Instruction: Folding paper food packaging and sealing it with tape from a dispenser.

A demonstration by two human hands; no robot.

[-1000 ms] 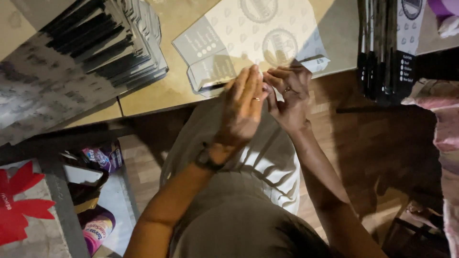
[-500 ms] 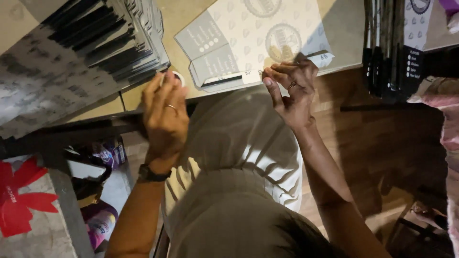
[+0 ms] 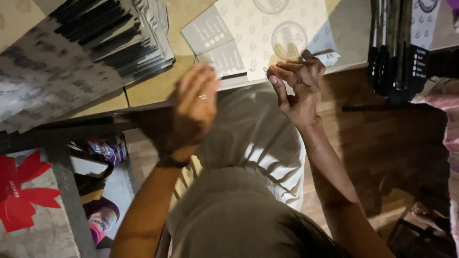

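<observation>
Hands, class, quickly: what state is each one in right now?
Left hand: open, blurred, fingers extended near the flat carton, holding nothing visible.
Right hand: fingers curled at the carton's edge; grip cannot be told.

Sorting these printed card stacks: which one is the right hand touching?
The flat pale printed sheet at the table edge, under the right hand; the black-edged stacks lie off to either side.

Stacked black-edged cards (image 3: 95, 38) (fanned) beside red paper flower (image 3: 24, 191).
</observation>
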